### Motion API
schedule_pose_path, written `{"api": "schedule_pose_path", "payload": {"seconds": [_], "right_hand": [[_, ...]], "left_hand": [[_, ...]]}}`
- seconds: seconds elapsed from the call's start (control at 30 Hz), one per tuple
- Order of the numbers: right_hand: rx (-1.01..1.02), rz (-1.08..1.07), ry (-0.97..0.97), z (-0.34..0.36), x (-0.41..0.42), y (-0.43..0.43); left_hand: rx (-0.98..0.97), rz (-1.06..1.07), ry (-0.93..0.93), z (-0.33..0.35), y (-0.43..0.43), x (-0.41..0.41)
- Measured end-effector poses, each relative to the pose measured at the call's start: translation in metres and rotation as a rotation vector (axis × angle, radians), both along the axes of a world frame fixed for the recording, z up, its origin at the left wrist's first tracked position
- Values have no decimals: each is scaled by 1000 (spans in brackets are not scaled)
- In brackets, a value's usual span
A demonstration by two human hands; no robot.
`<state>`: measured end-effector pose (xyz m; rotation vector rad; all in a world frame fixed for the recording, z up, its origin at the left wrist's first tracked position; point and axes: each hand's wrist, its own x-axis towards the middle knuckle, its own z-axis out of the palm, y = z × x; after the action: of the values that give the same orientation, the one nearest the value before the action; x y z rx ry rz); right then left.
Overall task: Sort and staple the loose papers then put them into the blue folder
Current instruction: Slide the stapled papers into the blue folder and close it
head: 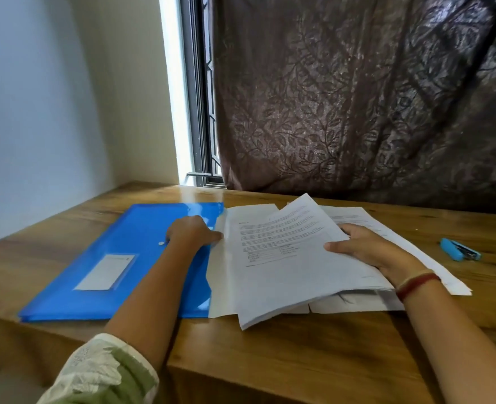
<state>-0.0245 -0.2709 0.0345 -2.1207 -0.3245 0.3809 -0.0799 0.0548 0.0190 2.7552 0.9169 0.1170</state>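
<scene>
Left hand (192, 231) and right hand (369, 250) grip papers (281, 258) — overlapping the blue folder (136, 228).

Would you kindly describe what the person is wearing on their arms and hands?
The left hand and right hand are bare: no gloves, no rings that I can see. A pale green sleeve with a white lacy cuff ends near the left elbow. The right wrist carries two bangles, one dark red, one cream.
</scene>
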Motion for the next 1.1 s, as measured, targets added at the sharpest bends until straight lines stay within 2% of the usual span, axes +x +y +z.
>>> {"api": "schedule_pose_path", "payload": {"seconds": [0.17,0.37,0.57,0.63,0.8,1.0,1.1], "right_hand": [[-79,45,-158,4,-3,15],[-245,162,-227,17,5,29],[-255,287,-294,46,22,40],[-186,304,-270,55,22,44],[60,112,-378,35,17,78],[123,128,-339,-7,-3,111],[169,112,-233,-9,-9,117]], "left_hand": [[97,-45,-18,7,1,-7],[106,-93,-203,25,9,-10],[130,-115,-301,35,10,-17],[129,-125,-295,34,9,-17],[98,-188,-258,33,-1,-16],[-116,-267,-5,40,-4,-30],[-116,-282,-84,45,-7,-33]]}}
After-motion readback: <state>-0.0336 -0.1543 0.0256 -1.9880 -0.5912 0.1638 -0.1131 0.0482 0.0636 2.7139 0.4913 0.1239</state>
